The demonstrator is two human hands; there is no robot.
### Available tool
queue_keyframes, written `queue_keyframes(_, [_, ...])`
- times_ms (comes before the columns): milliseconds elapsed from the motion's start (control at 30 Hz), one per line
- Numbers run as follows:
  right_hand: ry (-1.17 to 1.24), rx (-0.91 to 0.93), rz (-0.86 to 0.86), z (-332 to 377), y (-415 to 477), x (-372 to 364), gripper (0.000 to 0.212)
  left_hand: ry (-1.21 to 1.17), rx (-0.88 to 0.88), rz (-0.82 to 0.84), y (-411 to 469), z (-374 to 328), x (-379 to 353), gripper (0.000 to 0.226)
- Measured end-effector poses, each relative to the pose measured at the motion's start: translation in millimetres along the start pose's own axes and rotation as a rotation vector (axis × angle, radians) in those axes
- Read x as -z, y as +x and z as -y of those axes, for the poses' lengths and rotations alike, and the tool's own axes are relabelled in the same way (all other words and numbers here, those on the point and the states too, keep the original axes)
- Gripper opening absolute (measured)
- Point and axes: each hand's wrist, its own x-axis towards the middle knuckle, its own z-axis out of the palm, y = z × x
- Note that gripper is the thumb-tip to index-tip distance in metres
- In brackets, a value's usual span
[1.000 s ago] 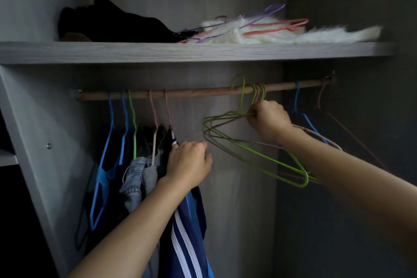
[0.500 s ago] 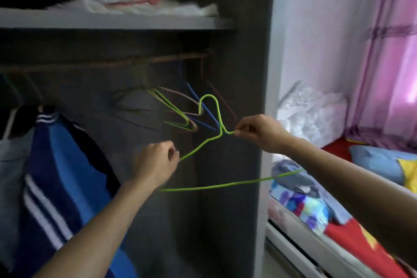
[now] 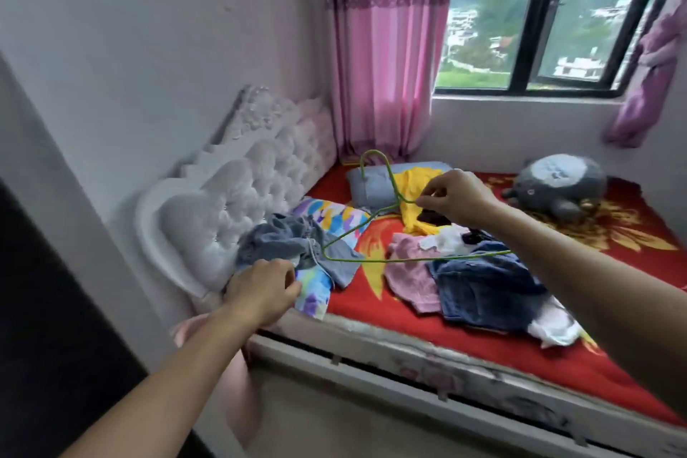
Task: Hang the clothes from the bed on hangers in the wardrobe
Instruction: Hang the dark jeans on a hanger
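Observation:
My right hand (image 3: 455,197) pinches a green wire hanger (image 3: 409,259) at the base of its hook and holds it in the air over the bed (image 3: 483,342). Below the hanger, clothes lie in a loose pile on the red blanket: a grey-blue garment with a white drawstring (image 3: 282,240), a pink one (image 3: 409,271), denim (image 3: 487,286), a yellow one (image 3: 416,182) and white pieces (image 3: 446,240). My left hand (image 3: 264,288) hovers with curled fingers at the near edge of the grey-blue garment, apart from the hanger, with nothing visibly in it.
A white tufted headboard (image 3: 238,190) stands at the left of the bed. A colourful pillow (image 3: 327,216), a blue-grey pillow (image 3: 371,186) and a grey plush toy (image 3: 557,186) lie on it. Pink curtain (image 3: 386,48) and window behind. The dark wardrobe side (image 3: 37,309) is at far left.
The view swung from the wardrobe rail to the bed. My right hand took the green hanger off the rail and carried it over the clothes; my left hand let go of its corner.

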Motion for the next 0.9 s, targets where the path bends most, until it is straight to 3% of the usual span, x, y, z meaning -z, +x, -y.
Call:
queue_keyframes(167, [0.026, -0.253, -0.088, -112, 35, 12, 0.019, -0.062, -0.182, 0.094, 117, -69, -51, 0.018])
queue_keyframes(500, [0.153, -0.662, -0.218, -272, 62, 27, 0.017, -0.066, -0.509, 0.341, 288, -208, -138, 0.021])
queue_keyframes(700, [0.223, -0.909, -0.322, -377, 48, 18, 0.019, -0.032, -0.598, 0.476, 340, -276, -198, 0.018])
queue_keyframes(900, [0.251, -1.082, -0.296, -503, 66, -29, 0.026, 0.022, -0.550, 0.568, 400, -338, -273, 0.019])
